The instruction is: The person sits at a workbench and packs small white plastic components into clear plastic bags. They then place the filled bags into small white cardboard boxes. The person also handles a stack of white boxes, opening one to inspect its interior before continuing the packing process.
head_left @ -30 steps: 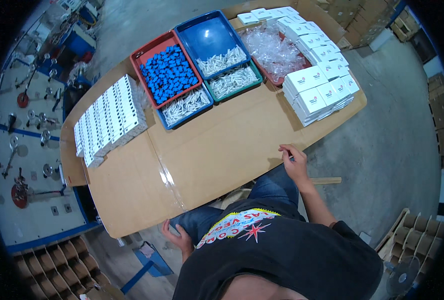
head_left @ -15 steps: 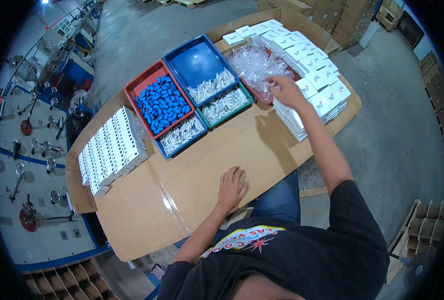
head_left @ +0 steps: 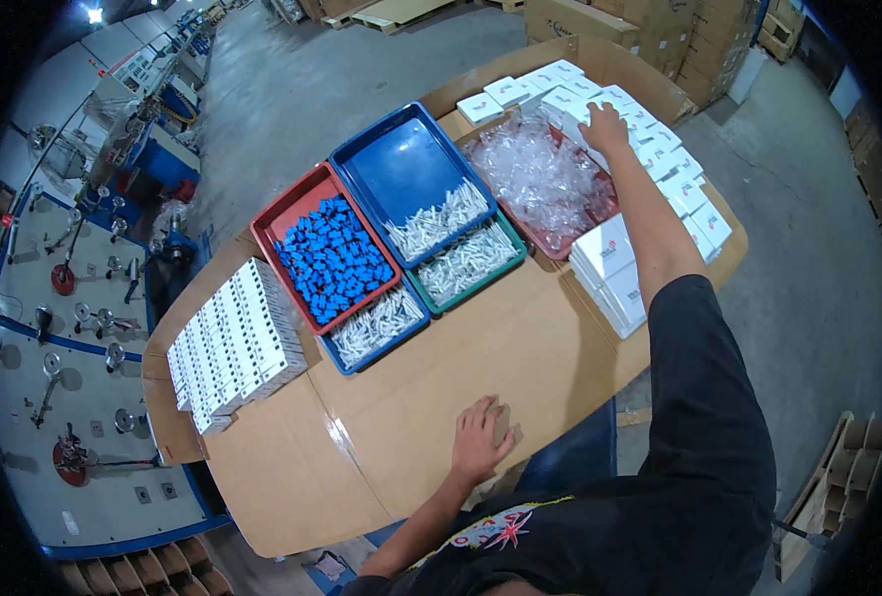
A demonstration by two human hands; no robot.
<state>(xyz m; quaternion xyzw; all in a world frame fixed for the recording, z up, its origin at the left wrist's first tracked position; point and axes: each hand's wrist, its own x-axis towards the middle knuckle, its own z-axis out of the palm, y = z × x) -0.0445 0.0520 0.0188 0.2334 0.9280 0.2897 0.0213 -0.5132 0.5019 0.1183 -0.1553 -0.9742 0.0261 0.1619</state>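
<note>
My left hand [head_left: 481, 439] lies with fingers spread on the cardboard-covered tabletop [head_left: 411, 407], near its front edge. At the far right, my right hand [head_left: 605, 131] reaches over the stacked white boxes [head_left: 674, 164], its fingers apart and bent down at the stack's inner edge; no box is seen lifted. Beside that hand, a red tray [head_left: 557, 250] is heaped with clear plastic pieces [head_left: 540, 179]. A nearer stack of flat white boxes [head_left: 608, 263] stands below my right forearm.
At left stand rows of white rectangular pieces [head_left: 237, 343] with dark holes. Between are a red tray [head_left: 262, 233] of blue parts [head_left: 331, 263], a blue tray [head_left: 386, 149], a green tray [head_left: 476, 288] and a lower blue tray [head_left: 346, 370], holding small white plugs. A cardboard wall [head_left: 520, 74] edges the table.
My right hand has moved from above the clear plastic pieces farther away to the white boxes. The left hand stays resting on the table. The view has shifted slightly.
</note>
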